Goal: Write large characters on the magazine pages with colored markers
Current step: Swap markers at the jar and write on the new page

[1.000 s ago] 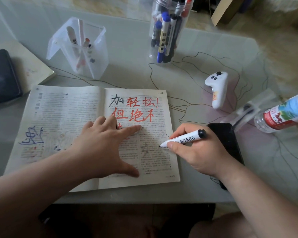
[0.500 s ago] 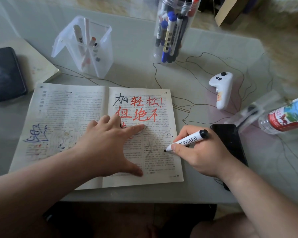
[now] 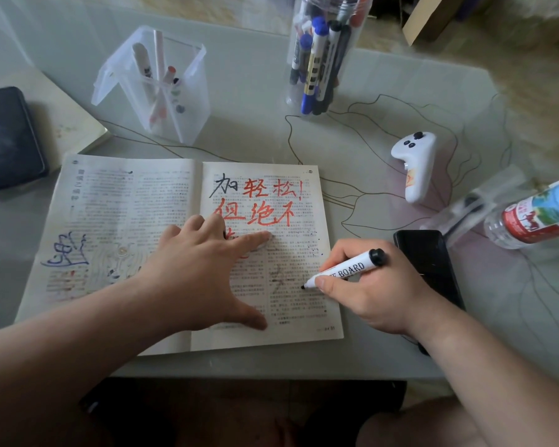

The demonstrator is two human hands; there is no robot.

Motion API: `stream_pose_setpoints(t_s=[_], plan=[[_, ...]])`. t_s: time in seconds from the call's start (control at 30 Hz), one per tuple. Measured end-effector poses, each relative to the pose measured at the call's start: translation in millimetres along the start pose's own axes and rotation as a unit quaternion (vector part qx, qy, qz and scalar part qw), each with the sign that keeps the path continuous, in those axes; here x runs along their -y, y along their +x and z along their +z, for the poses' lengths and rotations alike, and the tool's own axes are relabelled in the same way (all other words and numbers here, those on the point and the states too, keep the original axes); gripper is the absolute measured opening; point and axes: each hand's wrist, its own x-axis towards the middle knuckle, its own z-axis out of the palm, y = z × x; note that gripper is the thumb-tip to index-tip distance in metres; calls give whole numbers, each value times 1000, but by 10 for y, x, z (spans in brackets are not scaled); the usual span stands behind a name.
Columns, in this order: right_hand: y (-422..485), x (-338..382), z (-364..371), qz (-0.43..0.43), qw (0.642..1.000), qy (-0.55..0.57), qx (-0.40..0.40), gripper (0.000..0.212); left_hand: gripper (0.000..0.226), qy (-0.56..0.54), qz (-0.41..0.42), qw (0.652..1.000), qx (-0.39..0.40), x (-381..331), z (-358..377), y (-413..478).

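Open magazine (image 3: 117,221) flat, black-tipped marker (image 3: 349,268) tilted

The marker (image 3: 355,268) reads "BOARD"; the magazine page (image 3: 296,250) bears handwritten "加轻松!但绝不" (page number 31).

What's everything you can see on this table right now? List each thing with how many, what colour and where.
table: one, pale grey-green with brown line pattern, beneath everything
magazine: one, open, off-white with red, black and blue writing, front centre
marker: one, white with black cap, tip at right page
round jar: one, clear, holding blue and black markers, rear centre
square holder: one, translucent, a few pens, rear left
controller: one, white, right of magazine
phone: one, black, behind the right hand
bottle: one, clear with red label, right edge
dark case: one, black, left edge
left hand: flat on magazine
right hand: grips marker
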Motion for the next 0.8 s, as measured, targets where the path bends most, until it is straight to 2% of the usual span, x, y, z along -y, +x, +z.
stream_pose_setpoints(t_s=[0.13, 0.3, 0.47, 0.7, 0.8], plan=[[36, 0, -16, 44, 999, -4, -24, 28, 126, -4, 1, 1000, 3, 3, -1, -4], [42, -34, -72, 39, 994, 57, -82, 21, 126, -2, 3, 1000, -1, 3, -4, -1], [36, -22, -57, 47, 998, 27, -36, 24, 127, -4, -2, 1000, 0, 3, 4, -4], [63, -51, -84, 46, 994, 52, -88, 25, 126, -3, 1, 1000, 0, -5, -19, -8], [46, -54, -43, 28, 995, 12, -95, 29, 125, -5, 0, 1000, 0, -4, -15, -6]])
